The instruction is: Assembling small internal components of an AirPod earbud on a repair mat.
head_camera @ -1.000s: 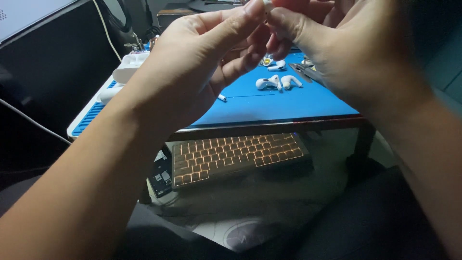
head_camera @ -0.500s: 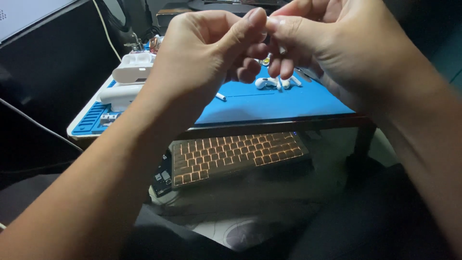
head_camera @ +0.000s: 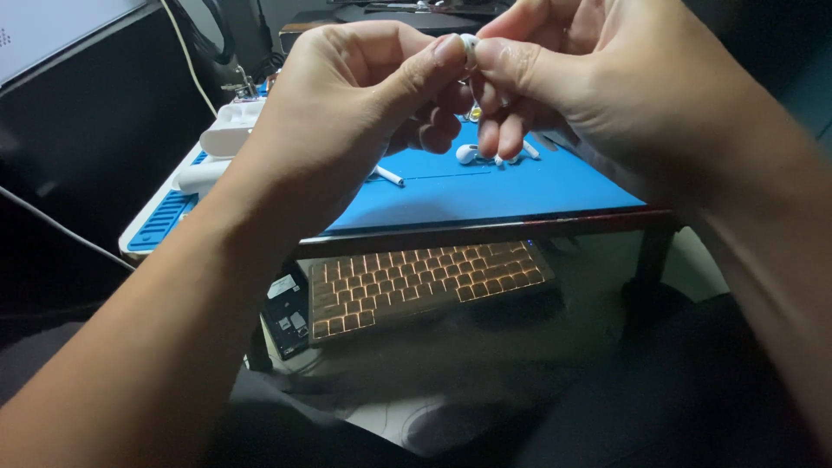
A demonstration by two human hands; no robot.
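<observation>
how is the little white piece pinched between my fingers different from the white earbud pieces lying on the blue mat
The small white piece is held up in the air between the left hand and right hand; the white earbud pieces lie loose on the blue work mat. The held piece is mostly hidden by fingertips; the others lie fully exposed. Both are white and glossy.

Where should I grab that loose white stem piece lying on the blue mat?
Pinch the white stem piece across its thin middle, coming straight down from above. It lies flat and slanted on the blue mat, clear of the white earbuds, so its long sides are open. It looks narrow; fingertips should do.
</observation>
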